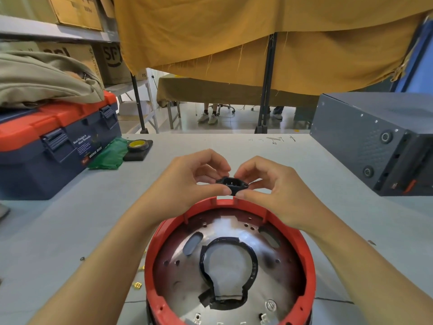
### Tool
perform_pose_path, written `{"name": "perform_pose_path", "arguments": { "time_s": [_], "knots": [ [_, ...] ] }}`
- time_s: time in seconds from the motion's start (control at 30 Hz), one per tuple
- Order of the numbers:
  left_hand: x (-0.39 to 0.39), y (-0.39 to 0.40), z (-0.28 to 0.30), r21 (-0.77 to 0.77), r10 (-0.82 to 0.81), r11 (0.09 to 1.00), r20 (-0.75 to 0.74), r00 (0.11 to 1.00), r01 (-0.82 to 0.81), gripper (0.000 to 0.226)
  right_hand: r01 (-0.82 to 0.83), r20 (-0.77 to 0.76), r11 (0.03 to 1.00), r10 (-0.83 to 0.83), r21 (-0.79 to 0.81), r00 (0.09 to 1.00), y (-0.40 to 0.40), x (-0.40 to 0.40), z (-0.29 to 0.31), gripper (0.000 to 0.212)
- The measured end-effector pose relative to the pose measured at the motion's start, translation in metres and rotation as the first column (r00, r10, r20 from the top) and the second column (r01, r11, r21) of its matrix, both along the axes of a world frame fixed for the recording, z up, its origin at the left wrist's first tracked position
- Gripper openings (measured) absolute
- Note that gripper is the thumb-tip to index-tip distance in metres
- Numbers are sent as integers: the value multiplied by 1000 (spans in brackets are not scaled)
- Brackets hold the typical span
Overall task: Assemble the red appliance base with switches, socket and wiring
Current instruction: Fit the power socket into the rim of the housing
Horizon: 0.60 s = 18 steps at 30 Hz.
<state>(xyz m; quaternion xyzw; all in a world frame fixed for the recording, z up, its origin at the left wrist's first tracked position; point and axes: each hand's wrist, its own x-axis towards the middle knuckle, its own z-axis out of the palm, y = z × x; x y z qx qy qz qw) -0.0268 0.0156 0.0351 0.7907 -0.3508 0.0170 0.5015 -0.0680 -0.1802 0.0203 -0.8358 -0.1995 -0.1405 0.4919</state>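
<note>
Right at the far rim of the red base (304, 259), I've got the black socket (232, 184) pinched between both hands, just above the little rectangular notch (226, 198) cut into the wall there. My left hand (187, 181) has thumb and fingertips curled onto the socket's left end, my right hand (273, 184) does the same on the right end, so neither is anywhere near open, it's a tight two-sided pinch. Holding it by the ends like that leaves the pin face showing toward me, so I can check which way round it sits before it goes in. The base itself sits on the grey table (58, 231) open side up, close to my body, with the notch turned away, which I'm guessing is so the socket can slide down into the slot from above. Inside, the metal plate (269, 282) with its big keyhole cutout looks bare, no wiring that I can see yet, so I'd say we're early in the build.
</note>
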Motion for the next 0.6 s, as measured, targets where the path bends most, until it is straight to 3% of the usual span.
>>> {"name": "perform_pose_path", "arguments": {
  "time_s": [0.2, 0.43, 0.6],
  "knots": [
    [8, 4, -5, 109, 62, 992, -29, 998, -59, 19, 60, -77, 998, -61, -19, 995, 1, 2, -5, 17],
    [14, 6, -11, 129, 142, 983, -65, 988, -133, 10, 34, -277, 974, 30, 225, 960, 1, 10, -11, 9],
    [16, 3, -16, 138, 200, 972, -42, 979, -192, 9, 25, -305, 993, 11, 113, 952, -1, 17, -5, 8]
  ]
}}
